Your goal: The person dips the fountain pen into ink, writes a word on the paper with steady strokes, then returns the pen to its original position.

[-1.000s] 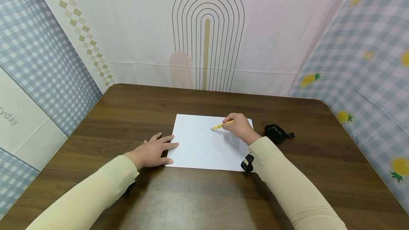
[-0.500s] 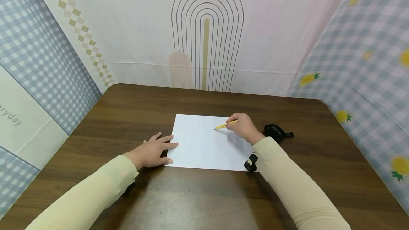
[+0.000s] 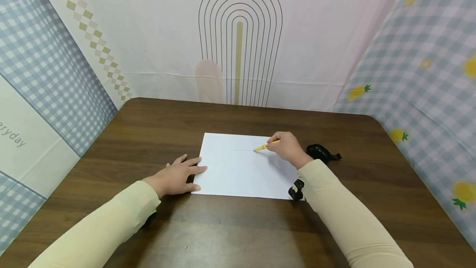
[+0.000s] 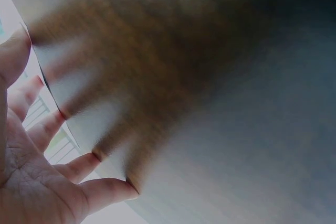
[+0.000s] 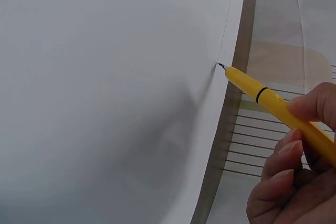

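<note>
A white sheet of paper (image 3: 238, 173) lies on the brown table, with a thin straight line (image 3: 239, 150) across its upper part. My left hand (image 3: 176, 178) rests at the paper's left edge, fingers spread, thumb and some fingertips on the sheet. In the left wrist view, the same hand (image 4: 37, 177) shows its palm and spread fingertips against the surface. My right hand (image 3: 287, 148) pinches a yellow pen (image 5: 270, 100) with a black ring on its barrel. The pen's dark tip (image 5: 220, 65) is right at the end of the line, slanted over the sheet.
A black rounded object with a short tail (image 3: 319, 152) lies right of the paper, close beside my right wrist. The brown table (image 3: 208, 235) extends around the sheet. A patterned white cloth (image 3: 156, 32) hangs behind, with checked cloth on both sides.
My right hand has slid a little to the right with the pen, and the line has grown longer behind its tip. My left hand has stayed in place.
</note>
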`<action>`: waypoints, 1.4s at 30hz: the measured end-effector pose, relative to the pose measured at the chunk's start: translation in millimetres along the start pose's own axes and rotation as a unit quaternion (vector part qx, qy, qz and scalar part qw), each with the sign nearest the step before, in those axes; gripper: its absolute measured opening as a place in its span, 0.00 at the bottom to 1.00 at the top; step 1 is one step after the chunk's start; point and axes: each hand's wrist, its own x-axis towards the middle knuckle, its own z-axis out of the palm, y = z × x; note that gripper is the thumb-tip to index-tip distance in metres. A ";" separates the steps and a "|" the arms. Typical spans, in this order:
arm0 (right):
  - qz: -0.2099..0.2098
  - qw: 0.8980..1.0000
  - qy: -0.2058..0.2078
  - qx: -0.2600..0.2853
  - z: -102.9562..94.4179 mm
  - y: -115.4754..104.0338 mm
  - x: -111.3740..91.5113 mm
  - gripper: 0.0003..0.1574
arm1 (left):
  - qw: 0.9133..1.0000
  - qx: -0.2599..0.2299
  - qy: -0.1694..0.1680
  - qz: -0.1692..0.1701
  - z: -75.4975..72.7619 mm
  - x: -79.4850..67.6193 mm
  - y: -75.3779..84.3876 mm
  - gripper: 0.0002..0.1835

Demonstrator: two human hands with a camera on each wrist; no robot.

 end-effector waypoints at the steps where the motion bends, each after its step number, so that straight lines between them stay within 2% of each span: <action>1: -0.001 1.000 -0.001 -0.001 -0.6 0.5 0.0 0.08 | 1.000 0.000 0.000 0.000 0.1 0.1 -0.2 0.33; 16: -0.006 1.000 0.006 -0.011 -9.2 10.9 0.0 0.10 | 1.000 0.005 0.000 -0.001 0.7 0.2 -0.9 0.33; 35: 0.011 1.000 0.011 -0.009 -14.2 14.6 -3.4 0.10 | 1.000 0.003 0.000 -0.001 -0.7 -1.7 0.6 0.33; 42: 0.010 0.999 0.020 0.024 -16.6 19.9 -4.0 0.11 | 1.000 0.000 -0.001 -0.001 -1.4 -3.2 2.0 0.33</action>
